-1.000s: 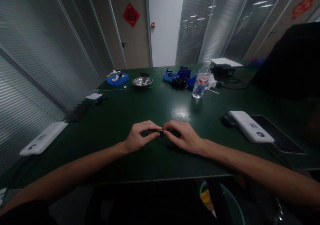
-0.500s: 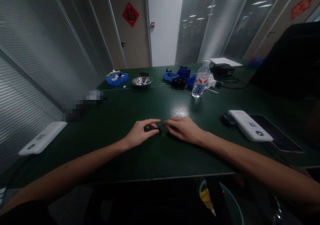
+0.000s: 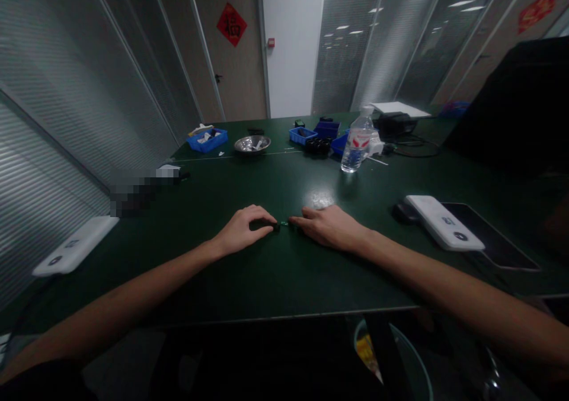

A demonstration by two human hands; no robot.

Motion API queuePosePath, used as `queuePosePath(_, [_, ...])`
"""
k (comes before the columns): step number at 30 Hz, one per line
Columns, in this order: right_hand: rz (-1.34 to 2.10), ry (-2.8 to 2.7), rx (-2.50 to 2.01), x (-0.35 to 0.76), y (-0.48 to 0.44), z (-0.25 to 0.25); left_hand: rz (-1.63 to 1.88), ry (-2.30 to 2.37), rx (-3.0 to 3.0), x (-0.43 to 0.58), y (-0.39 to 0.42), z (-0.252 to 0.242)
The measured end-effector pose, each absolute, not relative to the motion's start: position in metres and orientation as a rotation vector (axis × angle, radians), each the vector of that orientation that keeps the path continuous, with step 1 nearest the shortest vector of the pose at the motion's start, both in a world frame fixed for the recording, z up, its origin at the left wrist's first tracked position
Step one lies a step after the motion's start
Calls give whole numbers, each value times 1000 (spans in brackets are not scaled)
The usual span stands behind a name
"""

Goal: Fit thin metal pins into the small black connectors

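Observation:
Both my hands rest on the dark green table, fingertips almost meeting in the middle. My left hand is curled, its fingers pinched on a small dark part that lies on the table. My right hand lies palm down with its fingers stretched toward that part, the fingertips just beside it; whether it holds anything is hidden. The part is too small and dark to name.
A white device and a dark tablet lie at the right, another white device at the left. At the far end stand a water bottle, a metal bowl and blue bins. A bin stands under the table edge.
Both hands have lowered from a raised pinch onto the table and slid slightly away from me. The small dark part now lies on the table under my left fingertips.

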State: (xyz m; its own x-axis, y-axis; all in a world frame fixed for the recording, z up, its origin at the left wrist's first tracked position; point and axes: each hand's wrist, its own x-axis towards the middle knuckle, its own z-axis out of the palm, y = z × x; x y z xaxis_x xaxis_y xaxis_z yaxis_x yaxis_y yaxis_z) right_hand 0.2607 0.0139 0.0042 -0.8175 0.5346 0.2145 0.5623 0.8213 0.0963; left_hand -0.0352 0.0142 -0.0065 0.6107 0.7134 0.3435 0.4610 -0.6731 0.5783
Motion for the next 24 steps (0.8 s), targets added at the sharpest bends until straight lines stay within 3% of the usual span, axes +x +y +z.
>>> queuePosePath(24, [13,-2774,-1094,268,20,6,570,925,2555,-31,18,-5])
